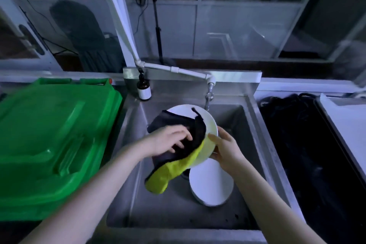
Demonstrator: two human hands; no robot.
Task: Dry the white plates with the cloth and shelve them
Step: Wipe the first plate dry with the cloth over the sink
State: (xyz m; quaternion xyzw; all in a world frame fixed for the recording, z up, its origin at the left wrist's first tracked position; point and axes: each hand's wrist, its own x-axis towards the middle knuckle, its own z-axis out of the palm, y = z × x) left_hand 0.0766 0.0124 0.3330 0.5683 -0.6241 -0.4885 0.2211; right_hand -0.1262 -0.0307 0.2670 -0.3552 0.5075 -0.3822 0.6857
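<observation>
A white plate point(183, 112) is held tilted above the steel sink point(130, 140). My right hand point(224, 147) grips its right rim, thumb on the face. A cloth point(174, 162), dark on one side and yellow-green on the other, drapes over the plate's face and hangs down below it. My left hand point(171, 138) presses the cloth against the plate with spread fingers. A stack of white plates point(211, 184) lies in the sink basin below my right hand.
A green bin lid point(51, 140) fills the counter to the left of the sink. A brown pump bottle point(144, 88) stands at the sink's back left corner, a tap point(209, 95) at the back. A dark tub point(309, 144) lies to the right.
</observation>
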